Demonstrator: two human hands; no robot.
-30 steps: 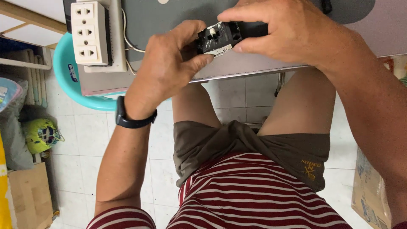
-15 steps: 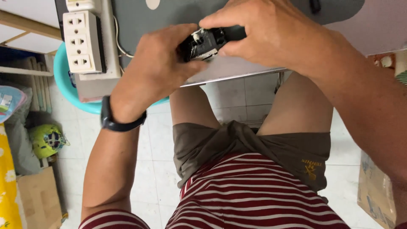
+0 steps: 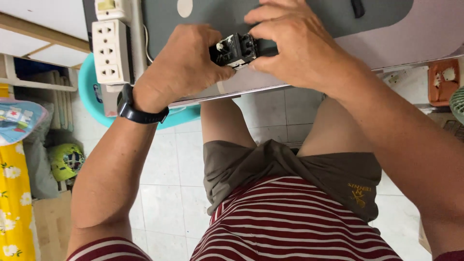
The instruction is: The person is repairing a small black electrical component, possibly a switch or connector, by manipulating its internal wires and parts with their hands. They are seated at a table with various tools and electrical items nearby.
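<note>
Gripping from both sides, the left hand [image 3: 186, 65] and right hand [image 3: 299, 46] pinch a small black electrical part [image 3: 235, 48] between their fingers at the grey surface [image 3: 386, 38] edge. Held over open floor, it could drop if either pinch loosens.

- The left hand [image 3: 186, 67] is curled, knuckles up, its fingers bent inward towards the right hand.
- The left wrist carries a black band, and the bare forearm runs down and to the left towards the striped sleeve.
- The right hand [image 3: 302, 50] lies palm down, fingers [image 3: 270, 14] arched and spread, thumb tucked under.
- The fingertips of both hands meet close together.
- The right forearm slants down to the right edge of the view.
</note>
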